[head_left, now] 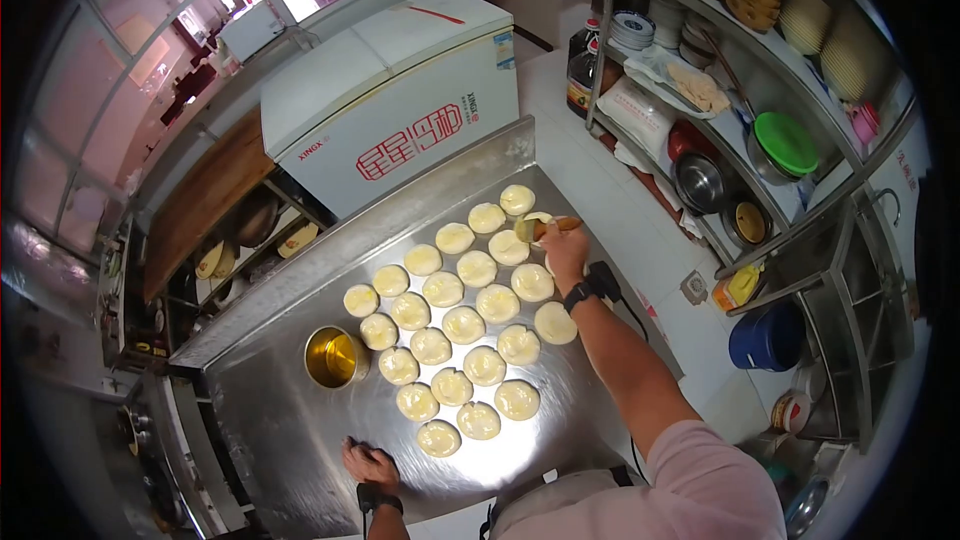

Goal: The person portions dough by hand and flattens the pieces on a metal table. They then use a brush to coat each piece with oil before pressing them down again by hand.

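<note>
My right hand (566, 248) is closed around the wooden handle of a pastry brush (530, 230). Its bristles are over the far right part of the dough rounds, at a round (538, 223) that the brush and hand partly cover. Several flattened dough rounds (463, 324) lie in slanting rows on the steel table (290, 440); most look glossy with oil. One round (555, 323) below my right wrist looks paler and more matte. A metal pot of yellow oil (336, 357) stands left of the rows. Near the front edge, my left hand (369, 462) rests on the table, holding nothing, fingers loosely apart.
A raised metal backsplash (370, 240) runs along the table's far side, with a white chest freezer (400, 90) behind it. To the right, a metal shelf (715, 120) carries bowls, plates and a green basin (785, 143). A blue bucket (765, 336) stands on the floor.
</note>
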Demonstrator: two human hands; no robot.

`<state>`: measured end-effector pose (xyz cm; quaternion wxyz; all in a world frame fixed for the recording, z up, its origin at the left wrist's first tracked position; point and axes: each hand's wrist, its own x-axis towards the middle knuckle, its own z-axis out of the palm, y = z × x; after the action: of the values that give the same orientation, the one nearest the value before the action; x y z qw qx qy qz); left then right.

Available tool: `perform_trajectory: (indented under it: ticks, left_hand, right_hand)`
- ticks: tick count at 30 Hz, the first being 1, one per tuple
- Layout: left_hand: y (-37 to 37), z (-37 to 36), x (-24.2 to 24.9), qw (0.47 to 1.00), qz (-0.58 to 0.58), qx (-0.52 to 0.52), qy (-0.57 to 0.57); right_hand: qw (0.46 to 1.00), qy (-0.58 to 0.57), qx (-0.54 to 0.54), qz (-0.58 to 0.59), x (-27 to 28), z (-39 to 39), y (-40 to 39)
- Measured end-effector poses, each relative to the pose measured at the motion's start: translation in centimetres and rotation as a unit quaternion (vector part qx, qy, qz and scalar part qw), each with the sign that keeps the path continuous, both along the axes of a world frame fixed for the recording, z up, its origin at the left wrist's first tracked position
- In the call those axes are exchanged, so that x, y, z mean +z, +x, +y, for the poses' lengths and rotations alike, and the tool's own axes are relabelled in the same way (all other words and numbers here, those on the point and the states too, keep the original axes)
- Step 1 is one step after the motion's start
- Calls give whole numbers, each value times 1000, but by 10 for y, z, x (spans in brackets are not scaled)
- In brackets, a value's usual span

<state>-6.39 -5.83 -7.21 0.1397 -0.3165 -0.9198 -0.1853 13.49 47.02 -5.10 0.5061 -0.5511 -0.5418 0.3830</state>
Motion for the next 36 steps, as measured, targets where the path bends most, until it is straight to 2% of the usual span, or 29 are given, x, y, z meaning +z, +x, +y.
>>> perform_trajectory:
  ticks: [2, 4, 6, 7, 11, 13, 17, 20, 22, 23, 25, 26, 28, 29, 30, 34, 36]
  left_hand:
    - [2, 1, 2, 1000, -2, -2, 4]
    - [4, 3, 6, 1000, -5, 1, 5]
    - [4, 6, 6, 1000, -3, 6, 4]
    - [5, 4, 6, 1000, -1, 10, -3]
    - [3, 3, 5, 1000, 2, 14, 0]
    - [1, 2, 1, 1000, 13, 3, 10]
    - [4, 1, 4, 1000, 11, -9, 20]
    - [-1, 1, -8, 996, 71, -19, 55]
    - [-2, 0, -14, 996, 68, -3, 61]
    - [0, 0, -9, 996, 65, -10, 63]
    - [3, 1, -4, 996, 54, -8, 64]
    - [2, 0, -4, 997, 44, -10, 55]
    - [2, -1, -5, 999, 28, 3, 44]
    - [1, -2, -5, 999, 25, -7, 45]
    - [0, -1, -4, 999, 20, -15, 45]
    - [3, 2, 14, 998, -22, -13, 50]
    - [-2, -1, -6, 998, 9, -14, 55]
  right_hand:
    - [978, -69, 40, 191, 25, -13, 16]
    - [980, -79, 85, 163, 21, -10, 38]
    - [992, -17, 4, 126, 27, -3, 48]
    - [984, -16, -26, 176, 32, 3, 48]
    - [975, -57, 3, 217, 41, 24, 52]
    - [993, -70, 10, 92, 28, 34, 55]
    - [995, -10, -2, 104, 31, 51, 14]
    - [987, -40, -11, 158, 30, 60, -16]
    - [994, -54, -92, -10, 7, 73, -21]
    - [995, -50, -87, -11, 7, 69, -23]
    - [996, -44, -25, 71, 6, 56, -22]
    - [997, -45, -17, 64, 14, 41, -27]
    - [961, -101, 61, 250, 33, -4, -51]
    - [970, -133, 90, 182, 46, -26, -60]
    - [970, -139, 102, 172, 57, -45, -76]
    - [912, -172, 274, 253, 88, -130, -132]
    - [899, -201, 306, 241, 110, -168, -162]
